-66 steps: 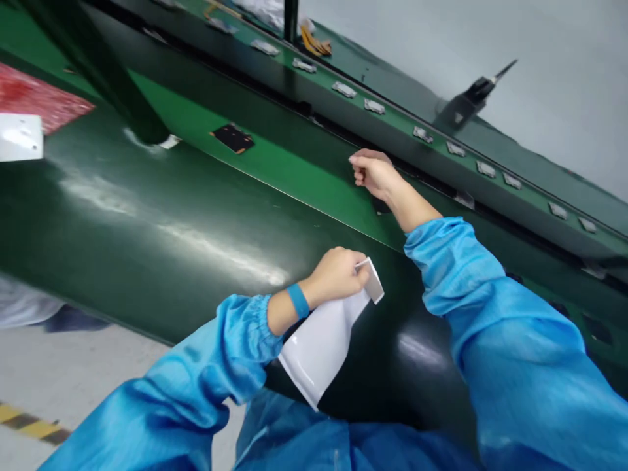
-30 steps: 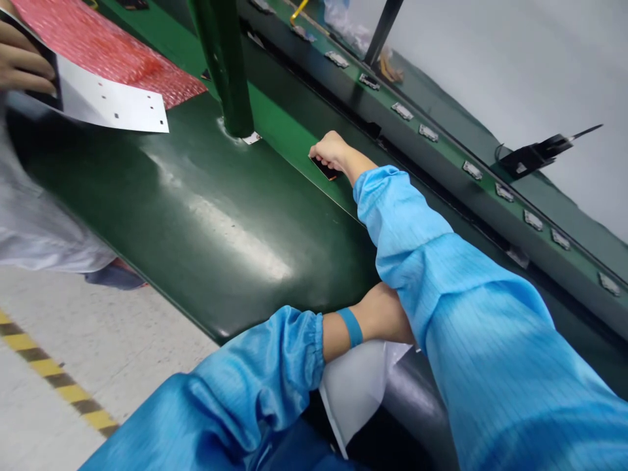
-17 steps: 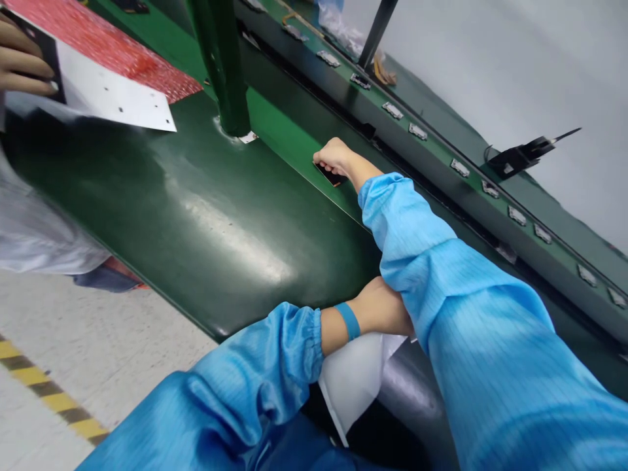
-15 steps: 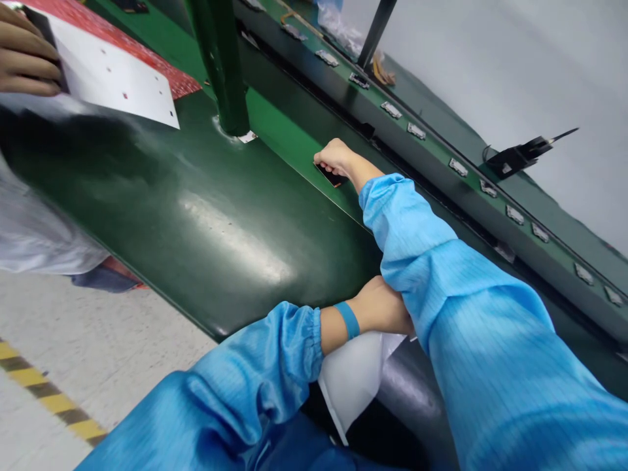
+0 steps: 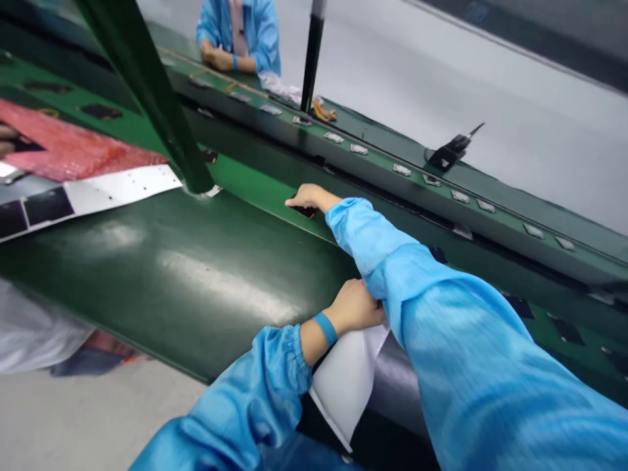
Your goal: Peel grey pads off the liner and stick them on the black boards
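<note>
My right hand point(image 5: 310, 195) is stretched out over the bright green strip point(image 5: 245, 186), its fingers closed at the edge of a small flat black panel point(image 5: 308, 211). The panel lies low against the strip, mostly covered by the hand. My left hand point(image 5: 357, 304), with a blue band point(image 5: 326, 329) round its wrist, is curled under my right forearm. The sleeve covers part of its fingers, so what they hold cannot be made out. Just below that hand, a white sheet point(image 5: 348, 379) hangs over the near edge of the dark green bench point(image 5: 235, 261).
A green post point(image 5: 152, 98) rises from the bench at left. Beside it lie red bubble wrap point(image 5: 98, 154) and a white board point(image 5: 122, 186) with black panels. Small metal parts point(image 5: 360, 150) line the raised ledge. A co-worker point(image 5: 239, 36) sits across; another's fingers show far left.
The view has swung upward and left, bringing the co-worker opposite into sight. The white board at left is now lower, with black panels showing on it. My right hand stays at the black panel.
</note>
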A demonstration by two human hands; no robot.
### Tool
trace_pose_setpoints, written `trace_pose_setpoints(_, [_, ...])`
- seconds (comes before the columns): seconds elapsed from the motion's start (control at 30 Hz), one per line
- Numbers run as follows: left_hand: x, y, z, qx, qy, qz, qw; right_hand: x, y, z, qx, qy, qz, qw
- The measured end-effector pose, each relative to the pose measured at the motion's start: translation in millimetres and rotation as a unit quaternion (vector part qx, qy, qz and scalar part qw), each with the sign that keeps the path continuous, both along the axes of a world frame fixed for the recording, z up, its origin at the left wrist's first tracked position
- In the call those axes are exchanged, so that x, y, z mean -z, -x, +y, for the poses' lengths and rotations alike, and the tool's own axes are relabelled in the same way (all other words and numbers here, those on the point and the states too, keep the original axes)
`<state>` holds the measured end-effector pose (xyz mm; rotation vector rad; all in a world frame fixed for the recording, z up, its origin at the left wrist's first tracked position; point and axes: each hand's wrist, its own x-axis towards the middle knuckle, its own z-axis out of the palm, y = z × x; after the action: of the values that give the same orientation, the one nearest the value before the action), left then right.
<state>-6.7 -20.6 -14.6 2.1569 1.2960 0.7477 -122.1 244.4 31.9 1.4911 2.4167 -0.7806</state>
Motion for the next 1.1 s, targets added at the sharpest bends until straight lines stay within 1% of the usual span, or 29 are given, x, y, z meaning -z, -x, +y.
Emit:
trace_pose_setpoints(0.07, [-6.6,2,-1,0.004,0.030,0.035,0.999,-11.1,-23,-26,-0.026,-0.035,0.020,0.999])
trace_pose_setpoints(0.13, [-10.3,2,-1,-0.002,0.043,0.049,0.998,-18.0,-58,-54,-0.041,-0.052,0.053,0.996])
trace_pose_setpoints(0.2, [-10.0,2,-2,-0.015,0.039,0.045,0.998,-20.6,-108,-82,-0.058,-0.081,0.073,0.992])
trace_pose_setpoints(0.27, [-6.8,1,-1,-0.022,0.032,0.034,0.999,-19.3,-171,-109,-0.046,-0.091,0.126,0.987])
trace_pose_setpoints(0.3, [-4.9,2,0,-0.025,0.029,0.022,0.999,-17.3,-204,-124,-0.021,-0.085,0.163,0.983])
trace_pose_setpoints(0.37, [-1.8,3,3,-0.026,0.028,-0.023,0.999,-9.8,-268,-157,0.065,-0.076,0.239,0.966])
trace_pose_setpoints(0.4, [-1.0,4,5,-0.028,0.036,-0.064,0.997,-4.3,-296,-176,0.111,-0.074,0.273,0.953])
trace_pose_setpoints(0.47, [-1.2,6,8,-0.040,0.068,-0.167,0.983,9.9,-340,-216,0.193,-0.052,0.334,0.921])
trace_pose_setpoints(0.5, [-1.9,7,9,-0.049,0.086,-0.212,0.972,18.0,-355,-237,0.220,-0.040,0.358,0.906])
trace_pose_setpoints(0.53, [-3.0,7,10,-0.059,0.103,-0.248,0.962,26.3,-366,-257,0.240,-0.029,0.379,0.893])
trace_pose_setpoints(0.6, [-5.6,4,9,-0.081,0.125,-0.287,0.946,41.5,-379,-293,0.261,-0.008,0.412,0.873])
trace_pose_setpoints(0.67, [-8.2,-6,6,-0.098,0.144,-0.308,0.935,52.6,-382,-318,0.266,0.015,0.447,0.854])
trace_pose_setpoints(0.7, [-9.3,-14,3,-0.103,0.156,-0.319,0.929,56.0,-383,-325,0.263,0.033,0.466,0.844])
trace_pose_setpoints(0.73, [-10.1,-24,0,-0.102,0.169,-0.327,0.924,58.0,-383,-329,0.259,0.052,0.487,0.833])
trace_pose_setpoints(0.8, [-10.4,-48,-7,-0.083,0.201,-0.343,0.914,58.3,-386,-328,0.260,0.086,0.520,0.809])
trace_pose_setpoints(0.83, [-9.6,-60,-11,-0.070,0.216,-0.356,0.907,57.1,-389,-325,0.267,0.088,0.535,0.796])
trace_pose_setpoints(0.93, [-3.5,-92,-18,-0.055,0.243,-0.403,0.880,53.0,-403,-314,0.286,0.047,0.576,0.764])
trace_pose_setpoints(0.97, [-0.6,-99,-20,-0.061,0.247,-0.418,0.872,52.4,-407,-312,0.281,0.040,0.592,0.754])
trace_pose_setpoints(1.03, [5.1,-106,-21,-0.075,0.249,-0.431,0.864,53.6,-415,-313,0.264,0.051,0.620,0.737])
trace_pose_setpoints(1.1, [8.9,-106,-21,-0.078,0.245,-0.424,0.868,57.3,-420,-317,0.251,0.061,0.638,0.725])
